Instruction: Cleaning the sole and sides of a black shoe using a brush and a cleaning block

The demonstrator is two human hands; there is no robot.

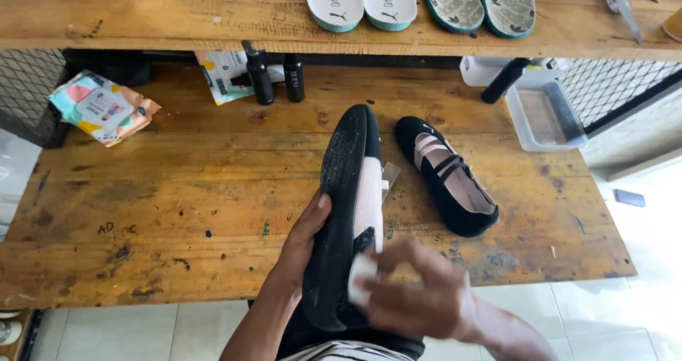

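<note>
A black flat shoe (346, 212) is held on its side over the near edge of the wooden table (142, 190), sole turned left. The left hand (302, 244) grips the sole to steady it, while the blurred right hand (419, 293) pinches a small white pad (361, 279) against the heel. Its partner shoe (447, 176) lies just right, and a clear plastic tray (547, 116) sits far right.

Bare wooden table (177, 212) left of held shoe (344, 212) gives free passage; second shoe (447, 176) blocks right, dark bottles (273, 77) and plastic tray (545, 116) crowd back edge.
</note>
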